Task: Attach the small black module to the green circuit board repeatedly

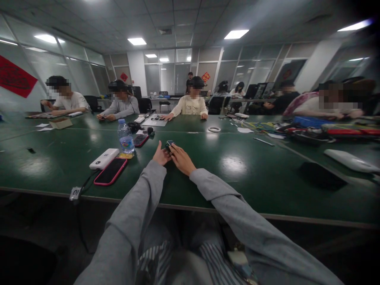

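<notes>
A small dark object (170,143) with a lighter, shiny top sits between my two hands, over the green table (208,190). My left hand (162,154) is on its left side, thumb pointing up, its other fingers partly hidden under the object and behind my right hand. From the right, my right hand (181,157) lays its fingers against the object, close together. What the object is cannot be made out. Both forearms wear grey sleeves.
To the left are a pink-edged phone (110,171), a white power bank (104,159) with a cable, a water bottle (126,136) and another phone (141,140). A white ring (214,129) lies ahead; a pen (264,141) and cables lie right. Several people sit around.
</notes>
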Available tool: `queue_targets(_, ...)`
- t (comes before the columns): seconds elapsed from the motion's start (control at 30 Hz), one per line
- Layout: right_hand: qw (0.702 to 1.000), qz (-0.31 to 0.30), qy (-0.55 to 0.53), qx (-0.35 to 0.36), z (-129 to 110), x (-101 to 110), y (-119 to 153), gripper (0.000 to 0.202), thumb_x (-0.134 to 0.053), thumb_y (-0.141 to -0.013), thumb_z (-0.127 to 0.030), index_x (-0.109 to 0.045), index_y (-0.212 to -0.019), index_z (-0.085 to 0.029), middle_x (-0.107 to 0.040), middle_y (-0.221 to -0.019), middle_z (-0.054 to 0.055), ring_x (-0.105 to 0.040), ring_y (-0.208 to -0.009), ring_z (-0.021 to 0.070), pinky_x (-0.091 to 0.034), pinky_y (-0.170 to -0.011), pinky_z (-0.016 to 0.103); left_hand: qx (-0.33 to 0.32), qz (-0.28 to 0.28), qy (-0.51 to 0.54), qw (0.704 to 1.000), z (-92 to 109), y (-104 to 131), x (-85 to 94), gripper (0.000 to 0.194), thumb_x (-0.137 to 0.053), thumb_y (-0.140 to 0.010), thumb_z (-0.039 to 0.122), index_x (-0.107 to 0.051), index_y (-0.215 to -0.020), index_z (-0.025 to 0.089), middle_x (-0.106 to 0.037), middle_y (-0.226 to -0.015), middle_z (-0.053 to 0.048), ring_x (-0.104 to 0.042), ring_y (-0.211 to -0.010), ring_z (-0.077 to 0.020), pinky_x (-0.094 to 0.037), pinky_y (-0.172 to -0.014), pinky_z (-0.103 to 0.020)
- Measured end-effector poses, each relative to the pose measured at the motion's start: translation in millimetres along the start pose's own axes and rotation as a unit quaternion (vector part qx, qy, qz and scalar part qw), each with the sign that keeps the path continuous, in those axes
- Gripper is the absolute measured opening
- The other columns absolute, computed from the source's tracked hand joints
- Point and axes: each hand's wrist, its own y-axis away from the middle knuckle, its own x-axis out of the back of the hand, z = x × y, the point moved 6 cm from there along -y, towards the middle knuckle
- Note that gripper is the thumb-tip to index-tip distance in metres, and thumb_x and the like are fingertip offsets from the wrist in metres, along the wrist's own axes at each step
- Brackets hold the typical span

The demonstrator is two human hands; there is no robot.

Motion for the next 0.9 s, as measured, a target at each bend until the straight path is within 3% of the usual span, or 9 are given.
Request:
queue_targets(0.13, 0.980, 0.094, -0.132, -0.112, 45, 5, 2, 0.054, -0.052, -0.085, -0.039, -0.041, -0.132, -0.016, -0.036, -0.136, 0.011, -0.033, -0.127, 0.0185, -0.026, -0.110, 0.037, -0.005, -0.076, -0.010, 0.997, 3, 7, -15.4, 0.065, -0.033, -0.080, 0.067, -0.057, -0.100, 0.010, -0.064, -0.086, -0.015, -0.063, -0.078, -0.0216, -0.050, -0.075, -0.037)
queue_targets(0.27, 0.897, 0.158, -0.293, -0.289, 84, -2, 12, 0.064, -0.070, -0.067, -0.047, -0.049, -0.118, -0.015, -0.054, -0.115, 0.009, -0.052, -0.106, 0.0178, -0.039, -0.099, 0.036, -0.015, -0.125, -0.029, 0.992, 2, 14, -30.4, 0.063, -0.030, -0.082, 0.066, -0.055, -0.108, 0.014, -0.059, -0.113, -0.017, -0.058, -0.103, -0.0250, -0.047, -0.086, -0.043)
queue_targets(0.43, 0.774, 0.136, -0.477, -0.392, 92, -12, 18, 0.053, -0.078, -0.058, -0.039, -0.054, -0.098, -0.014, -0.063, -0.084, 0.004, -0.060, -0.070, 0.0134, -0.051, -0.066, 0.026, 0.003, -0.171, -0.069, 0.983, -5, 16, -39.3, 0.051, -0.033, -0.087, 0.056, -0.055, -0.110, 0.016, -0.050, -0.130, -0.016, -0.044, -0.123, -0.0246, -0.042, -0.093, -0.045)
queue_targets(0.5, 0.749, 0.119, -0.510, -0.405, 90, -8, 20, 0.045, -0.077, -0.062, -0.034, -0.054, -0.095, -0.014, -0.063, -0.079, 0.004, -0.060, -0.063, 0.0128, -0.051, -0.059, 0.024, 0.004, -0.173, -0.083, 0.981, -6, 15, -37.0, 0.046, -0.035, -0.089, 0.051, -0.055, -0.110, 0.016, -0.049, -0.132, -0.015, -0.041, -0.126, -0.0241, -0.041, -0.094, -0.046)
queue_targets(0.57, 0.750, 0.116, -0.507, -0.409, 94, 5, 26, 0.040, -0.076, -0.065, -0.031, -0.054, -0.095, -0.014, -0.063, -0.076, 0.004, -0.060, -0.060, 0.0127, -0.050, -0.056, 0.023, -0.003, -0.168, -0.090, 0.982, -4, 13, -33.2, 0.042, -0.037, -0.089, 0.049, -0.054, -0.111, 0.017, -0.049, -0.132, -0.015, -0.041, -0.126, -0.0240, -0.040, -0.094, -0.048)
queue_targets(0.67, 0.782, 0.139, -0.458, -0.399, 115, 43, 45, 0.040, -0.076, -0.065, -0.029, -0.054, -0.095, -0.013, -0.063, -0.075, 0.004, -0.060, -0.061, 0.0129, -0.051, -0.057, 0.023, -0.017, -0.161, -0.088, 0.983, 0, 13, -28.1, 0.041, -0.039, -0.089, 0.048, -0.054, -0.111, 0.017, -0.049, -0.133, -0.015, -0.042, -0.125, -0.0244, -0.039, -0.094, -0.049)
queue_targets(0.73, 0.813, 0.155, -0.394, -0.400, 140, 84, 67, 0.040, -0.077, -0.066, -0.030, -0.057, -0.096, -0.013, -0.064, -0.076, 0.006, -0.060, -0.062, 0.0132, -0.050, -0.059, 0.024, -0.021, -0.157, -0.086, 0.984, 2, 13, -25.9, 0.040, -0.040, -0.088, 0.048, -0.054, -0.111, 0.017, -0.049, -0.132, -0.015, -0.044, -0.124, -0.0244, -0.040, -0.094, -0.048)
queue_targets(0.83, 0.846, 0.169, -0.232, -0.449, 185, 167, 116, 0.037, -0.074, -0.068, -0.030, -0.062, -0.097, -0.010, -0.064, -0.077, 0.012, -0.058, -0.061, 0.0128, -0.046, -0.059, 0.025, -0.023, -0.149, -0.085, 0.985, 3, 13, -23.6, 0.040, -0.042, -0.088, 0.047, -0.054, -0.112, 0.018, -0.051, -0.131, -0.014, -0.047, -0.121, -0.0242, -0.040, -0.094, -0.046)
queue_targets(0.9, 0.849, 0.218, -0.080, -0.475, 209, 240, 154, 0.037, -0.074, -0.066, -0.028, -0.065, -0.095, -0.006, -0.063, -0.075, 0.017, -0.057, -0.059, 0.0131, -0.043, -0.061, 0.030, -0.023, -0.143, -0.085, 0.986, 3, 13, -22.1, 0.040, -0.043, -0.087, 0.047, -0.054, -0.113, 0.018, -0.052, -0.130, -0.014, -0.049, -0.120, -0.0239, -0.041, -0.094, -0.045)
